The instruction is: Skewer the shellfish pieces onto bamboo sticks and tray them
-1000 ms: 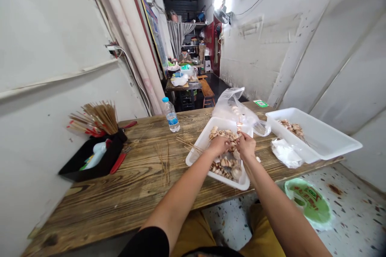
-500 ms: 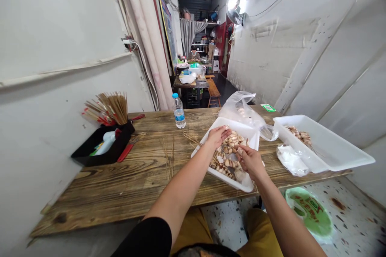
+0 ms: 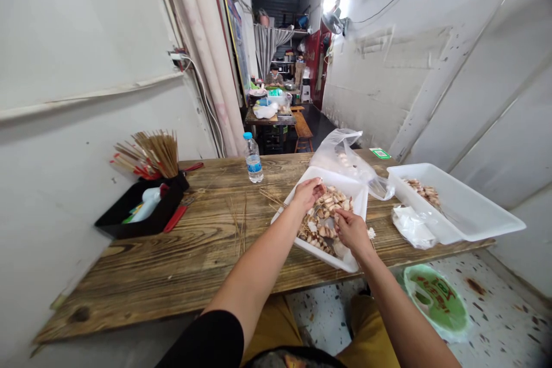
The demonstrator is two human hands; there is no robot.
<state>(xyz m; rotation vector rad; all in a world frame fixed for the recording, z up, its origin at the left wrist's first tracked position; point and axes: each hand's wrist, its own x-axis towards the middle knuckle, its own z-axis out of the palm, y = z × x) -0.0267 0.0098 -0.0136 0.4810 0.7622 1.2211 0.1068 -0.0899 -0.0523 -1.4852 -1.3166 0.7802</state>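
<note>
Both hands are over a white plastic tray (image 3: 319, 259) filled with what look like garlic cloves (image 3: 331, 200), many of them threaded on thin bamboo skewers. My left hand (image 3: 307, 194) is above the tray's left side with its fingers curled together. A small whitish bit shows at its fingertips, too small to name surely. My right hand (image 3: 352, 232) is closed in a pinch low over the cloves at the right side; what it holds is hidden by the fingers. A few loose bamboo skewers (image 3: 272, 199) lean over the tray's left rim.
A clear plastic bag (image 3: 340, 152) lies behind the tray. To the right are a white packet (image 3: 414, 226) and a second white tray (image 3: 483, 215) with skewers. A water bottle (image 3: 253, 161) and a black box (image 3: 142, 229) with bundled skewers (image 3: 159, 152) stand leftward. A green-lined bin (image 3: 440, 305) is on the floor.
My right hand has shifted slightly left and its fingers have come closer over the cloves. The left hand stays over the tray with its fingers more curled. The view has moved slightly.
</note>
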